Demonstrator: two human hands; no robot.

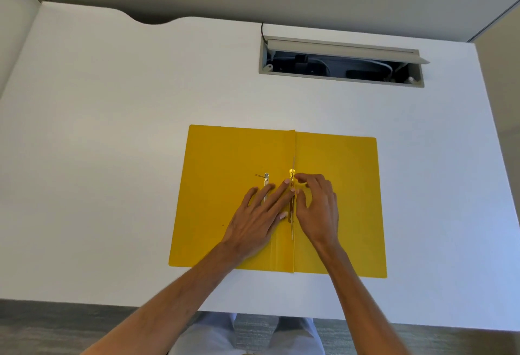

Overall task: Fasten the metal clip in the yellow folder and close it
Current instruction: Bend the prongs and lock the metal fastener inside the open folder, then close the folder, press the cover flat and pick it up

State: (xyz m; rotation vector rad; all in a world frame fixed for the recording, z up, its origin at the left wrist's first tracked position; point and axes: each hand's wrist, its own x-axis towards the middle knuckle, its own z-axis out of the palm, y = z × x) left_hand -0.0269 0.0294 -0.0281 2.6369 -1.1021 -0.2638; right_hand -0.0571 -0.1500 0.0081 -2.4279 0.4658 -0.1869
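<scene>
A yellow folder (230,155) lies open and flat on the white desk (112,129). Along its spine fold runs a metal clip (292,177) with thin prongs that stick out above and below my hands. A loose metal bar (266,179) rests on the left flap, partly under my fingers. My left hand (257,217) lies flat across the left flap, fingers spread, its fingertips pressing on the clip at the fold. My right hand (318,205) is on the right flap with thumb and forefinger pinching the clip's upper part.
An open cable tray (340,65) with cables inside is recessed in the desk at the back right. The desk's near edge (168,305) is close to my body, with grey floor below. Partition walls stand behind and at both sides.
</scene>
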